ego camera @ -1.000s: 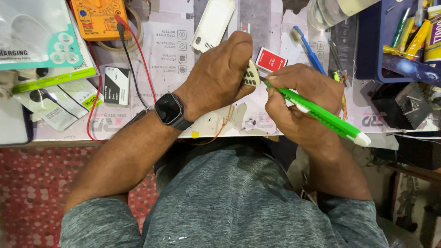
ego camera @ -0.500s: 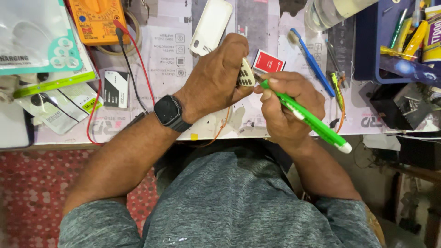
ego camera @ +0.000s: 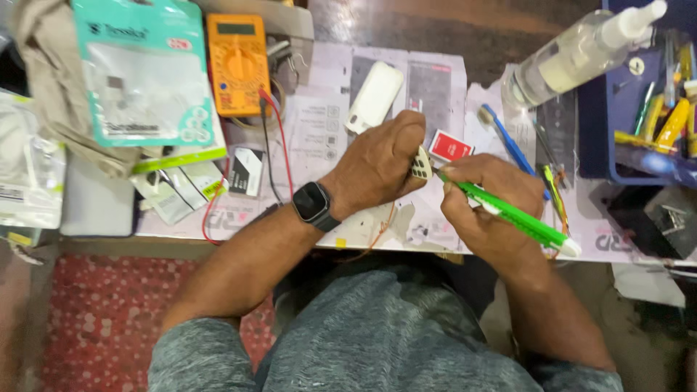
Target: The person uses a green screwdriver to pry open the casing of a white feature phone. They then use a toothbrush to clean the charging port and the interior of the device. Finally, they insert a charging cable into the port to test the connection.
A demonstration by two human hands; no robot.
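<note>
Near the middle of the frame, the left hand (ego camera: 381, 163) is clenching its grip around a small white perforated part (ego camera: 420, 163), holding it just above the table (ego camera: 319, 138). The right hand (ego camera: 485, 207) is grasping a green screwdriver (ego camera: 508, 213), its tip touching that part. A yellow multimeter (ego camera: 237, 64) is lying at upper left, a white phone-shaped case (ego camera: 375, 96) just above the left hand.
</note>
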